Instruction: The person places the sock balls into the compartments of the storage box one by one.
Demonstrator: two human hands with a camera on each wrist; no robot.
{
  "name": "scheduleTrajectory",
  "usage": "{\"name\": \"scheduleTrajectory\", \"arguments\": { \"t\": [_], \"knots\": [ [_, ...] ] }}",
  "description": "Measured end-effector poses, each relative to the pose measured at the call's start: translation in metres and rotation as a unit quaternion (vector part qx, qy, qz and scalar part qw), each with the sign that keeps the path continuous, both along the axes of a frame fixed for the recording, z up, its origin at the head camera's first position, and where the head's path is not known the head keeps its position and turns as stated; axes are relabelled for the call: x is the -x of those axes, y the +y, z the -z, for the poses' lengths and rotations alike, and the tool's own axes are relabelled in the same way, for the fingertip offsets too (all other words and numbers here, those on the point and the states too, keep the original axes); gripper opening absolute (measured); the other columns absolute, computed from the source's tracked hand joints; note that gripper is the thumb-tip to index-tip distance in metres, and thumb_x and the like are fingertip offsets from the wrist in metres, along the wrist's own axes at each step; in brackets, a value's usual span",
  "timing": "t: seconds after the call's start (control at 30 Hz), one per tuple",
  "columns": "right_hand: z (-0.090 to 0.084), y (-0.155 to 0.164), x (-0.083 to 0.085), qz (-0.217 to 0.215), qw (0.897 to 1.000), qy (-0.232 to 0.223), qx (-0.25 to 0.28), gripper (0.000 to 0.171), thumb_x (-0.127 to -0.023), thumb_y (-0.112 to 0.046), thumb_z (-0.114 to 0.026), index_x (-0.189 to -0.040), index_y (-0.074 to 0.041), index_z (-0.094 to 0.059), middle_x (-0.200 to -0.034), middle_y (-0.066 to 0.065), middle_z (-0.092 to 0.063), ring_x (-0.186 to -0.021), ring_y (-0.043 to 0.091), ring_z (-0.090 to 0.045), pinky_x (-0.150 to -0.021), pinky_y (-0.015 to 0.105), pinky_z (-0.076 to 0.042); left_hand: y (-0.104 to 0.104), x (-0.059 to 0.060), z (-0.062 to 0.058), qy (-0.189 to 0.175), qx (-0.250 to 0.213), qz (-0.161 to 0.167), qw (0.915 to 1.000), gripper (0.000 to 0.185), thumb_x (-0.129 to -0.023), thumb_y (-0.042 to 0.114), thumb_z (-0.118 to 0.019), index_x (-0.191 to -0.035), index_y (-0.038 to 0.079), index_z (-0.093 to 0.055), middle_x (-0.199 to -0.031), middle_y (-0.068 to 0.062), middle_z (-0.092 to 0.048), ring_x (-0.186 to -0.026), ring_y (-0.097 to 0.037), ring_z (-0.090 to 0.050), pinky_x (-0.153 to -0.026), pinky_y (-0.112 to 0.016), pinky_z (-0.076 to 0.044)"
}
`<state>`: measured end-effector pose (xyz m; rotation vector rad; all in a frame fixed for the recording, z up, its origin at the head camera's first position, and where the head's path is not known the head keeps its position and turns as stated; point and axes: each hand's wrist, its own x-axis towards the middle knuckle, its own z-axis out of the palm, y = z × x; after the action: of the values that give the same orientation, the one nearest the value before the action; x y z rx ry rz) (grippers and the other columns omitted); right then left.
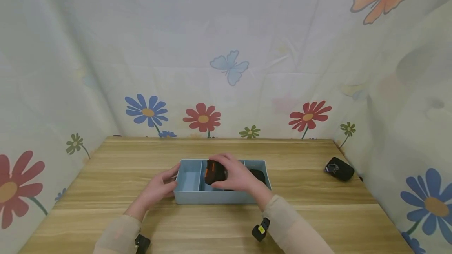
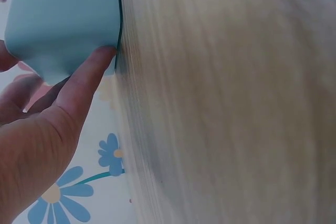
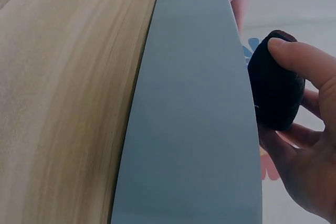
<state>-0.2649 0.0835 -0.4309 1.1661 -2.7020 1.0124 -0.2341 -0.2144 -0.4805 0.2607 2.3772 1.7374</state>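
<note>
Head view looks down across the table (image 1: 106,191); both wrist views closely share the blue tray (image 1: 212,198).

A wooden table (image 1: 300,207) with a light grain runs up to a flowered cloth backdrop at its far and side edges. A pale blue tray (image 1: 219,198) with dividers stands on it near the middle, long side facing the near edge. A small black device (image 1: 339,168) lies flat on the wood near the right edge, well apart from the tray. The tray's base sits flush on the boards.
</note>
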Motion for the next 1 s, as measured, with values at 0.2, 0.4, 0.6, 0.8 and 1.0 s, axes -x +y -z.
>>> {"name": "scheduleTrajectory", "arguments": {
  "t": [0.2,0.4,0.6,0.8,1.0],
  "knots": [
    [0.002,-0.007,0.000,0.020,0.999,-0.004,-0.038,0.072,-0.079,-0.031,-0.083,-0.143,-0.017,-0.051,-0.134,0.006,-0.049,-0.108,0.020,-0.053,-0.087,0.035,-0.052,0.000,0.000,0.001,0.003,0.003,0.003,1.0000,0.065,-0.095,0.000,-0.050,-0.156,0.005,-0.027,-0.157,-0.026,-0.026,-0.135,-0.047,-0.039,-0.092,-0.046,-0.053],
    [0.000,-0.011,-0.001,0.041,0.997,-0.009,-0.064,0.072,-0.080,-0.032,-0.082,-0.143,-0.016,-0.051,-0.134,0.007,-0.050,-0.109,0.022,-0.055,-0.090,0.038,-0.052,-0.001,0.001,0.001,0.001,-0.001,0.004,1.0000,0.066,-0.095,0.000,-0.050,-0.156,0.005,-0.026,-0.157,-0.026,-0.025,-0.136,-0.047,-0.038,-0.092,-0.046,-0.052],
    [-0.001,-0.011,-0.002,0.060,0.995,-0.005,-0.084,0.068,-0.084,-0.032,-0.079,-0.143,-0.013,-0.051,-0.143,0.008,-0.048,-0.126,0.025,-0.050,-0.103,0.042,-0.046,-0.001,0.001,0.001,0.000,-0.004,0.006,1.0000,0.065,-0.096,0.000,-0.049,-0.156,0.006,-0.027,-0.158,-0.026,-0.024,-0.136,-0.047,-0.037,-0.092,-0.046,-0.053],
    [0.000,-0.002,-0.004,0.059,0.995,0.004,-0.078,0.065,-0.086,-0.031,-0.078,-0.143,-0.013,-0.052,-0.141,0.006,-0.052,-0.127,0.023,-0.051,-0.104,0.041,-0.045,-0.002,0.001,0.001,0.001,-0.004,0.008,1.0000,0.065,-0.096,0.000,-0.050,-0.156,0.006,-0.027,-0.158,-0.025,-0.024,-0.136,-0.047,-0.037,-0.092,-0.045,-0.052],
    [-0.002,0.011,-0.011,0.054,0.997,0.011,-0.052,0.060,-0.088,-0.028,-0.075,-0.141,-0.010,-0.054,-0.140,0.007,-0.055,-0.127,0.025,-0.052,-0.104,0.044,-0.044,-0.001,0.000,0.001,0.006,-0.003,0.007,1.0000,0.066,-0.095,0.000,-0.051,-0.156,0.005,-0.027,-0.158,-0.025,-0.025,-0.135,-0.047,-0.038,-0.092,-0.045,-0.053]
  ]
}}
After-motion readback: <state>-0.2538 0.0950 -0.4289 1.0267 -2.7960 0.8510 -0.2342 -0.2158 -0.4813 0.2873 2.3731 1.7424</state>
